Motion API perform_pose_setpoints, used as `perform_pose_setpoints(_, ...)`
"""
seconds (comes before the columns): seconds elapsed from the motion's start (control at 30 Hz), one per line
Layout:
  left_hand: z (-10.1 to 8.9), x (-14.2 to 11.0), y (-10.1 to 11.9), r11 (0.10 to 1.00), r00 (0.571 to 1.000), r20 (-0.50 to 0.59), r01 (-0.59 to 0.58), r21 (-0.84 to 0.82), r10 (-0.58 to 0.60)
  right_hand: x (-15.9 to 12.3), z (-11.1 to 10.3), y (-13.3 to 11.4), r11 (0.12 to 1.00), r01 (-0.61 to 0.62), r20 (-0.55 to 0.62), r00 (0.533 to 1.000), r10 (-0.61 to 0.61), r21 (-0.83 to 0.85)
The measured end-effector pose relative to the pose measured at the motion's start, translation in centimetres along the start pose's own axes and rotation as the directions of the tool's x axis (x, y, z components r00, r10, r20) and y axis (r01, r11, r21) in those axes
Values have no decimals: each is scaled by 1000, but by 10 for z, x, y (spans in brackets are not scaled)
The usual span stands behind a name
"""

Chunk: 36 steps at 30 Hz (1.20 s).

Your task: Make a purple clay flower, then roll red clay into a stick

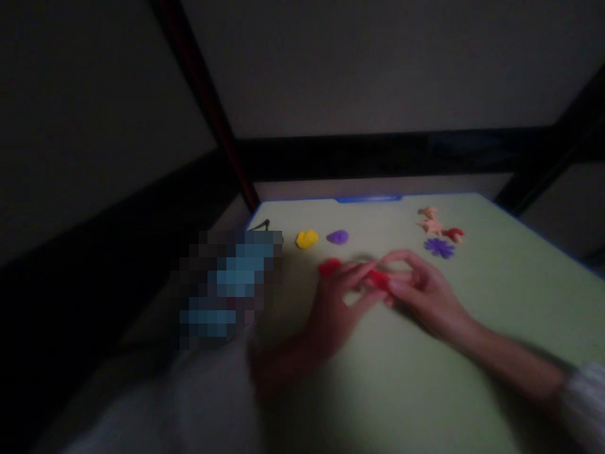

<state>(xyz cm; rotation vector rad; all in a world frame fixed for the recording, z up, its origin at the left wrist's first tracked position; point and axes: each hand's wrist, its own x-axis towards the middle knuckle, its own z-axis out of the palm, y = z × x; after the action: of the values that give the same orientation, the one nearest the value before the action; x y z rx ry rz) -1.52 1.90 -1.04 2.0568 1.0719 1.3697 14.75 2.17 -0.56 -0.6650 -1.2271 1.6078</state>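
Observation:
A small piece of red modelling clay [379,279] is pinched above the table between the fingertips of both hands. My left hand [333,312] closes on it from the left, with thumb and fingers meeting at its edge. From the right, my right hand [432,296] grips the same piece between thumb and fingers. Behind my left knuckles lies a larger red clay lump [329,267], partly hidden by the hand. Farther back are a yellow clay lump [307,239] and a purple clay lump [338,237]. Motion blur softens both hands.
On the pale green table [378,391], at the back right, lie a purple flower shape [439,248], a red-capped mushroom shape [454,234] and a peach star-like shape [431,227] with another peach piece [428,212] behind it. A pixelated patch covers the left side.

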Motion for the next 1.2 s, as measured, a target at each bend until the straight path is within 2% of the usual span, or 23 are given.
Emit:
perform_pose_setpoints(0.27,0,-3,-1,996,994,70,-87,36,85,-3,6,2,994,-97,-10,995,98,42)
perform_pose_setpoints(0.4,-1,-2,3,999,992,120,-51,2,50,-3,7,2,991,-125,0,992,125,38)
perform_pose_setpoints(0.5,-2,-1,6,999,991,133,26,30,-30,-3,6,0,989,-133,-10,991,134,70)
perform_pose_setpoints(0.67,-6,2,5,985,986,-42,162,66,-160,-1,2,1,984,-134,-92,985,145,114)
perform_pose_setpoints(0.77,-6,3,4,975,975,-48,218,28,-217,0,1,1,992,-112,-107,987,118,57)
perform_pose_setpoints(0.9,-5,6,7,956,959,21,283,-78,-282,0,2,-1,990,8,-100,995,-22,-143)
perform_pose_setpoints(1.0,-5,9,12,919,939,86,344,-193,-334,-1,3,-4,930,138,-25,987,-156,-342)
perform_pose_setpoints(1.07,-5,10,13,868,906,195,418,-266,-377,-3,1,-5,875,209,54,977,-207,-436)
perform_pose_setpoints(1.2,0,8,9,728,806,439,567,-385,-396,-4,-6,-7,717,339,242,940,-239,-609)
